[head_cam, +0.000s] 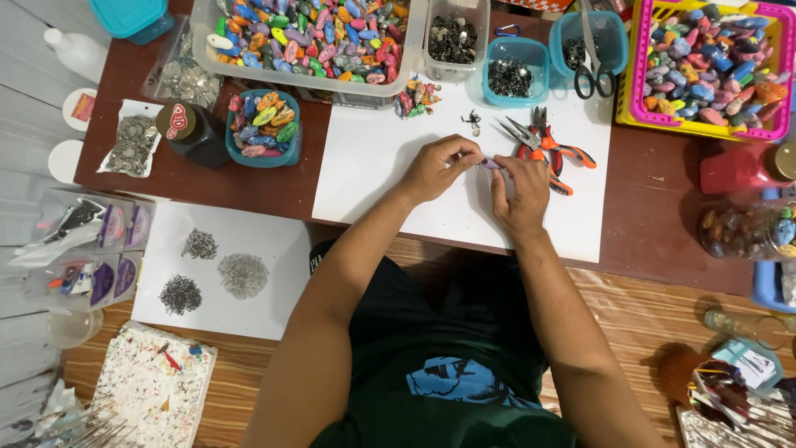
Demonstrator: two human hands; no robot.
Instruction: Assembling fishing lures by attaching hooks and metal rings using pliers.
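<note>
Both hands, left hand (435, 168) and right hand (521, 189), are pinching one small purple piece (492, 163) over white paper (373, 158); orange-handled pliers (547, 143) are lying just beyond.

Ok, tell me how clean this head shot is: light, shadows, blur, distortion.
Head view: light is even and soft, with the hands casting only faint shadows on the white paper sheet; focus is sharp on the left hand and right hand, though the small purple piece pinched between them is too tiny to resolve; wide-angle bending shows at the table edge; no strong glare.
</note>
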